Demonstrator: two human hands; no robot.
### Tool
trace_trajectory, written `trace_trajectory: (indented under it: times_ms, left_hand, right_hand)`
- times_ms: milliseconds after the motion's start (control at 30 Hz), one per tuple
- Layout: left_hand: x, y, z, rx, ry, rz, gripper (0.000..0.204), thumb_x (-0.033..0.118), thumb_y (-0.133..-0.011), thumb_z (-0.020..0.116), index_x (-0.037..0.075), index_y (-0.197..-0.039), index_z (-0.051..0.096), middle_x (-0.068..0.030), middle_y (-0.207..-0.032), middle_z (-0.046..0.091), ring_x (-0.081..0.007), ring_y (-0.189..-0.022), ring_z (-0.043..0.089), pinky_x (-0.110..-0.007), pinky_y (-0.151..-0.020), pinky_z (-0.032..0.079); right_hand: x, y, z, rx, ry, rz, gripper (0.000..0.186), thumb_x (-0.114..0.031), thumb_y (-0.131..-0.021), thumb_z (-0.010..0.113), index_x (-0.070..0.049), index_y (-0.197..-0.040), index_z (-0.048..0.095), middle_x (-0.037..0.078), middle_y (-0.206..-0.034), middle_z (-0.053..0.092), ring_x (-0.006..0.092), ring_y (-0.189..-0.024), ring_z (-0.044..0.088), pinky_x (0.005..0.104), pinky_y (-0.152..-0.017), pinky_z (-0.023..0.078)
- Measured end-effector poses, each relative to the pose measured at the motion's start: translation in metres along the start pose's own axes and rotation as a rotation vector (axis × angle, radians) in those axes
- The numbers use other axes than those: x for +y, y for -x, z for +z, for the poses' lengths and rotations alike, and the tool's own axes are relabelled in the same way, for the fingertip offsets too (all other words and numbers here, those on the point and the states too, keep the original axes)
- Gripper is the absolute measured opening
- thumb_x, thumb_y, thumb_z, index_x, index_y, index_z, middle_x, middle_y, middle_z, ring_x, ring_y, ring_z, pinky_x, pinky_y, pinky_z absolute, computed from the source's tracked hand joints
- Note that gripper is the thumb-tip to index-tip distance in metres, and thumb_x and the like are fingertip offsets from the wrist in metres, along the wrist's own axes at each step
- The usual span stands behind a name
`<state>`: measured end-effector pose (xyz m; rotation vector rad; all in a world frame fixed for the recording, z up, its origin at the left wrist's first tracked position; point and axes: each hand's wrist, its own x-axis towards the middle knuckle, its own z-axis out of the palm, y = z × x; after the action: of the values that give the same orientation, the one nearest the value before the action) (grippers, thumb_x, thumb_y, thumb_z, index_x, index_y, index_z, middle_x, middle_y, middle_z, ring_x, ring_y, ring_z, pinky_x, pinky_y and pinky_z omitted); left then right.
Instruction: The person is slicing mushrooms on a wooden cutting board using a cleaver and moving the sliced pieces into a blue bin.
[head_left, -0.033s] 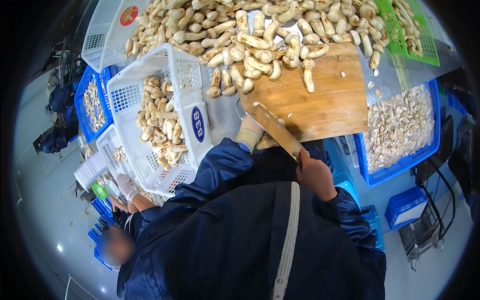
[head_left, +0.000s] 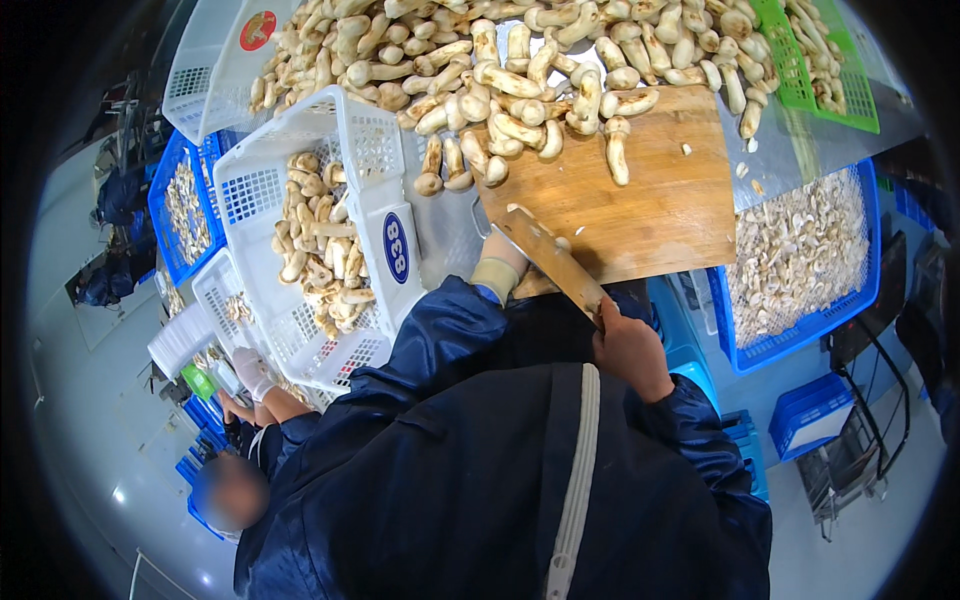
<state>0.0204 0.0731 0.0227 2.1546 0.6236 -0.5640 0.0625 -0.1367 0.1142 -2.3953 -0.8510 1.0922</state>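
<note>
My right hand (head_left: 632, 352) is closed around the handle of a broad-bladed knife (head_left: 552, 258). Its blade slants up and left across the near edge of a wooden cutting board (head_left: 650, 215). Behind the blade is my left hand (head_left: 503, 252), with a pale cuff at the wrist; the blade hides its fingers. A small pale bit (head_left: 563, 243) shows beside the blade. On the board's far part lie several mushrooms with thick stems, one of them (head_left: 618, 152) apart from the others. They spill from a big mushroom heap (head_left: 430, 70) behind the board.
At left stands a white crate (head_left: 250, 180) of mushrooms, with a blue basket (head_left: 160, 205) beyond it. A blue crate (head_left: 735, 325) of cut pieces sits right of the board, and a green basket (head_left: 858, 100) at the far right. Another person's gloved hand (head_left: 252, 370) is at lower left.
</note>
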Motion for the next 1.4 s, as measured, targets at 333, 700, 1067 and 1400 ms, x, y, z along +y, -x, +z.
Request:
trace_trajectory:
  times_ms: [333, 700, 1067, 1400]
  left_hand:
    - [-0.091, -0.020, 0.069, 0.096, 0.507, 0.226, 0.018, 0.016, -0.090, 0.038, 0.009, -0.102, 0.049, -0.0095, -0.096, 0.058, -0.0245, -0.093, 0.054, -0.035, -0.082, 0.043]
    - [-0.055, -0.012, 0.036, 0.037, -0.139, -0.011, 0.032, 0.029, -0.083, 0.049, 0.008, -0.105, 0.058, -0.0142, -0.104, 0.061, -0.0304, -0.094, 0.058, -0.035, -0.076, 0.047]
    - [-0.024, -0.009, 0.014, -0.189, -0.115, -0.136, 0.022, 0.018, -0.085, 0.047, 0.007, -0.100, 0.059, -0.0134, -0.107, 0.059, -0.0277, -0.100, 0.053, -0.033, -0.086, 0.042]
    - [-0.013, -0.006, 0.007, -0.132, 0.555, -0.506, 0.028, 0.013, -0.082, 0.056, 0.003, -0.108, 0.053, -0.0154, -0.096, 0.061, -0.0254, -0.078, 0.062, -0.031, -0.065, 0.050]
  right_hand:
    - [-0.002, -0.042, 0.024, 0.078, -0.061, -0.054, 0.016, -0.009, -0.076, 0.053, -0.002, -0.091, 0.051, 0.022, -0.061, 0.056, 0.0383, -0.056, 0.056, 0.0472, -0.052, 0.045]
    - [-0.003, 0.003, -0.009, 0.005, -0.068, -0.010, 0.025, -0.010, -0.074, 0.053, -0.005, -0.098, 0.050, 0.022, -0.058, 0.055, 0.0397, -0.057, 0.056, 0.0492, -0.053, 0.046]
    - [-0.006, 0.006, -0.013, 0.002, -0.039, 0.000, 0.013, -0.011, -0.076, 0.054, -0.003, -0.086, 0.053, 0.022, -0.058, 0.056, 0.0376, -0.057, 0.059, 0.0455, -0.053, 0.049]
    - [0.011, -0.043, 0.028, 0.086, -0.103, -0.043, 0.016, -0.011, -0.076, 0.052, -0.002, -0.089, 0.055, 0.025, -0.064, 0.057, 0.0403, -0.062, 0.058, 0.0483, -0.058, 0.048]
